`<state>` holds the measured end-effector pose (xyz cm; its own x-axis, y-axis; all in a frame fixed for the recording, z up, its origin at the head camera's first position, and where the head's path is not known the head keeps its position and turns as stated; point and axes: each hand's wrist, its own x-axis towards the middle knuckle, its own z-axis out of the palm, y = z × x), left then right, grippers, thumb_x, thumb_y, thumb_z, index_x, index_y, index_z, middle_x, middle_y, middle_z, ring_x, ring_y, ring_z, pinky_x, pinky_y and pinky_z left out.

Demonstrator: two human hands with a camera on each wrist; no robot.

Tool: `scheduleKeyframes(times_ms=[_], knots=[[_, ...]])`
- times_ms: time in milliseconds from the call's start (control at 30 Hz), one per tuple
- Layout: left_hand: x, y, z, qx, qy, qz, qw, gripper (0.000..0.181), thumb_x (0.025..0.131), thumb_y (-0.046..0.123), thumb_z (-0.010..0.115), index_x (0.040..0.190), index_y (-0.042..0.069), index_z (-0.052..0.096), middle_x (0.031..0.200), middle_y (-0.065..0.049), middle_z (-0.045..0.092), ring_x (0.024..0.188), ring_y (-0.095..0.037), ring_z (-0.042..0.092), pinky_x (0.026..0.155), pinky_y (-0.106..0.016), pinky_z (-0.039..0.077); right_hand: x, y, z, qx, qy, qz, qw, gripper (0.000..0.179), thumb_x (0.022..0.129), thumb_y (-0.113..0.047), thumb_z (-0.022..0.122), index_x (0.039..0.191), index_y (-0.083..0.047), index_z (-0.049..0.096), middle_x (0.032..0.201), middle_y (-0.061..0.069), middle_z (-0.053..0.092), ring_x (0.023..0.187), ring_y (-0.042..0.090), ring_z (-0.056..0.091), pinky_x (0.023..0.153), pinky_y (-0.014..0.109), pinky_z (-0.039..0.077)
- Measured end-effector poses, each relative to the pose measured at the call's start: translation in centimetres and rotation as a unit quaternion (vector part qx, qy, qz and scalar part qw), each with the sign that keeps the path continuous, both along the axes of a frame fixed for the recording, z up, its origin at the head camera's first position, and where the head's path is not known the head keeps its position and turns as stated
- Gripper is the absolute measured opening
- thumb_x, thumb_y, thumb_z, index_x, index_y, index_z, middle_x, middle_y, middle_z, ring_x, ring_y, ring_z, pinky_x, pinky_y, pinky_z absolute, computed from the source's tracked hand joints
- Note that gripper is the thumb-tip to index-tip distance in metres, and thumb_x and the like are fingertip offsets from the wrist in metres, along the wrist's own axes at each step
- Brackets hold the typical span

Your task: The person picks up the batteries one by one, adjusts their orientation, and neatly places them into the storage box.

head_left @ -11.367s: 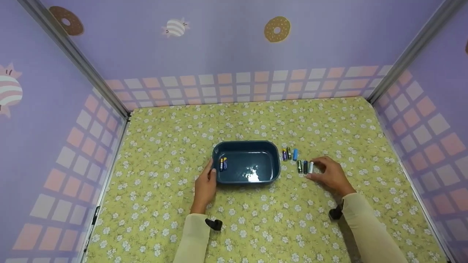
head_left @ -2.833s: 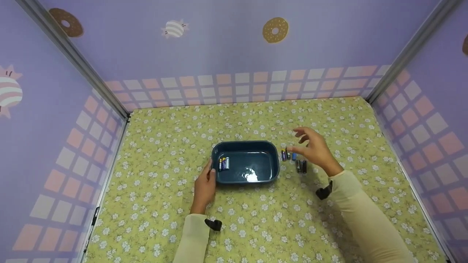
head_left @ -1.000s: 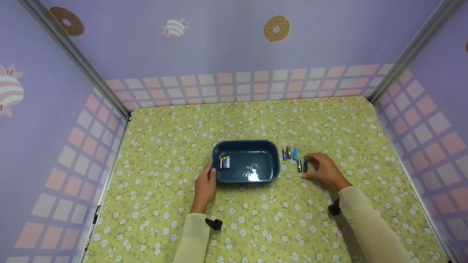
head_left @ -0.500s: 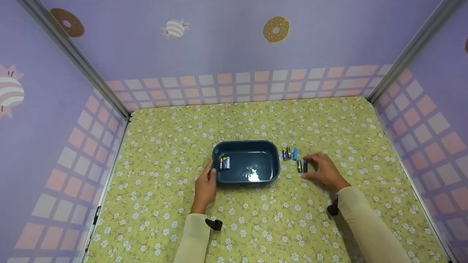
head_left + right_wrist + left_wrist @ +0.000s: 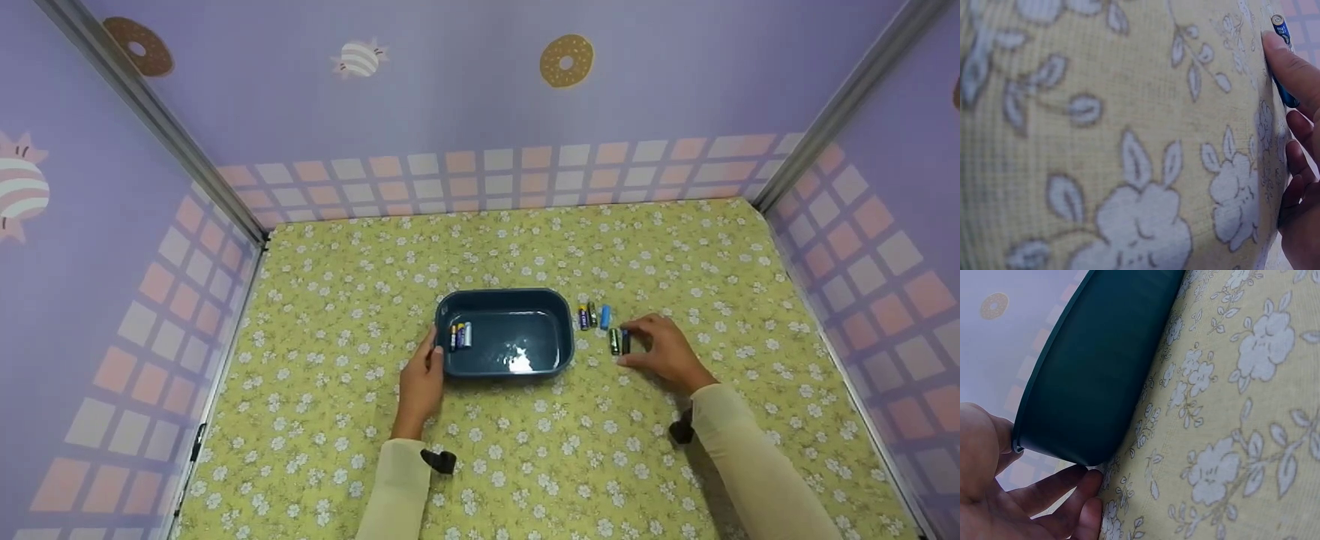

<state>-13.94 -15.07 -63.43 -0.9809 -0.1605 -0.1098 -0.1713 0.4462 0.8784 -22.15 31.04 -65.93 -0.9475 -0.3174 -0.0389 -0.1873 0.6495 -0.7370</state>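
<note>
The left hand (image 5: 421,382) holds the left end of a dark teal plastic basin (image 5: 504,373). In the left wrist view its thumb side is at the rim and its fingers are at the lower corner. Inside the basin, three batteries lie side by side at the left, a silvery-white one (image 5: 468,334) among them. The right hand (image 5: 666,352) pinches a dark blue battery (image 5: 626,342) end to end between thumb and forefinger, low over the cloth. Blue casing (image 5: 1280,28) shows past the thumb in the right wrist view. A green battery (image 5: 615,341) lies just left of it.
Behind that pair, close to the basin's right wall, are a purple-and-yellow battery (image 5: 583,316), a dark green one (image 5: 592,313) and a light blue one (image 5: 605,316). Flowered yellow cloth (image 5: 337,300) covers the table. Purple printed walls (image 5: 465,97) enclose three sides.
The silvery-white battery has gone from the right-hand group into the basin. The right hand, raised and spread earlier, has come down onto the dark blue battery. The left hand has stayed put.
</note>
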Motion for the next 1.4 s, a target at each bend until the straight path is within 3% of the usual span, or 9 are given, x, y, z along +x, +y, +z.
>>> scheduleKeyframes(times_ms=[133, 367, 500, 633, 867, 967, 1067, 1333, 1400], knots=[[0.1, 0.0, 0.0, 0.004, -0.001, -0.003, 1.0, 0.05, 0.111, 0.043, 0.039, 0.16, 0.041, 0.031, 0.082, -0.01, 0.057, 0.054, -0.018, 0.039, 0.062, -0.037, 0.042, 0.0, 0.0, -0.1, -0.002, 0.001, 0.0, 1.0, 0.062, 0.083, -0.04, 0.086, 0.138, -0.022, 0.063, 0.13, 0.004, 0.057, 0.122, 0.028, 0.051, 0.1, 0.055, 0.047], [0.2, 0.1, 0.2, 0.004, 0.002, -0.001, 1.0, 0.05, 0.111, 0.043, 0.04, 0.16, 0.042, 0.031, 0.101, -0.013, 0.065, 0.053, -0.016, 0.038, 0.064, -0.037, 0.043, 0.0, -0.1, -0.1, 0.0, 0.001, -0.003, 1.0, 0.061, 0.083, -0.04, 0.086, 0.137, -0.022, 0.064, 0.129, 0.004, 0.057, 0.121, 0.029, 0.053, 0.1, 0.055, 0.047], [0.2, 0.1, 0.2, 0.004, 0.01, 0.0, 0.9999, 0.05, 0.111, 0.041, 0.041, 0.161, 0.037, 0.032, 0.132, -0.014, 0.065, 0.056, -0.019, 0.045, 0.07, -0.039, 0.045, 0.0, -0.1, 0.1, 0.007, -0.002, -0.009, 0.9999, 0.063, 0.082, -0.043, 0.086, 0.137, -0.021, 0.064, 0.131, 0.006, 0.057, 0.122, 0.03, 0.053, 0.101, 0.057, 0.046], [0.2, 0.1, 0.3, 0.002, 0.013, 0.001, 0.9999, 0.051, 0.111, 0.039, 0.042, 0.161, 0.034, 0.033, 0.16, -0.004, 0.044, 0.081, -0.023, 0.062, 0.08, -0.04, 0.046, 0.2, -0.2, 0.4, 0.003, -0.009, -0.014, 0.9998, 0.062, 0.081, -0.042, 0.087, 0.135, -0.021, 0.065, 0.131, 0.006, 0.058, 0.121, 0.03, 0.055, 0.101, 0.056, 0.047], [0.2, 0.0, 0.2, 0.008, 0.009, 0.001, 0.9999, 0.05, 0.111, 0.04, 0.041, 0.16, 0.037, 0.033, 0.162, -0.002, 0.041, 0.097, -0.03, 0.064, 0.084, -0.043, 0.046, 0.5, -0.4, 1.1, -0.019, -0.029, -0.014, 0.9993, 0.061, 0.083, -0.04, 0.086, 0.136, -0.02, 0.063, 0.136, 0.008, 0.058, 0.125, 0.032, 0.058, 0.102, 0.055, 0.049], [0.2, 0.0, 0.2, 0.009, 0.009, 0.002, 0.9999, 0.05, 0.111, 0.041, 0.042, 0.16, 0.037, 0.033, 0.163, -0.002, 0.039, 0.121, -0.027, 0.063, 0.092, -0.047, 0.049, 0.4, -0.5, 1.2, -0.027, -0.036, -0.014, 0.9989, 0.062, 0.083, -0.038, 0.086, 0.137, -0.019, 0.063, 0.137, 0.008, 0.058, 0.125, 0.031, 0.059, 0.101, 0.055, 0.05], [0.2, 0.0, 0.2, 0.01, 0.009, 0.002, 0.9999, 0.05, 0.111, 0.041, 0.042, 0.16, 0.037, 0.033, 0.163, -0.002, 0.039, 0.134, -0.028, 0.057, 0.098, -0.051, 0.05, 0.3, -0.6, 1.4, -0.028, -0.035, -0.016, 0.9989, 0.063, 0.082, -0.037, 0.087, 0.137, -0.019, 0.063, 0.134, 0.008, 0.06, 0.12, 0.029, 0.061, 0.098, 0.054, 0.051], [0.2, 0.0, 0.1, 0.007, 0.016, 0.002, 0.9998, 0.05, 0.111, 0.042, 0.042, 0.16, 0.035, 0.034, 0.162, -0.003, 0.041, 0.131, -0.03, 0.059, 0.098, -0.051, 0.05, 0.0, -1.4, 2.0, -0.023, -0.036, -0.023, 0.9988, 0.061, 0.084, -0.036, 0.086, 0.138, -0.022, 0.063, 0.126, 0.005, 0.062, 0.11, 0.026, 0.062, 0.091, 0.053, 0.052], [0.2, 0.0, 0.1, 0.004, 0.014, 0.0, 0.9999, 0.05, 0.111, 0.043, 0.041, 0.16, 0.037, 0.034, 0.15, -0.01, 0.055, 0.117, -0.032, 0.064, 0.093, -0.051, 0.051, 0.0, -1.8, 2.4, -0.022, -0.028, -0.021, 0.9992, 0.06, 0.084, -0.034, 0.086, 0.138, -0.021, 0.063, 0.128, 0.006, 0.062, 0.112, 0.028, 0.062, 0.092, 0.055, 0.052]])
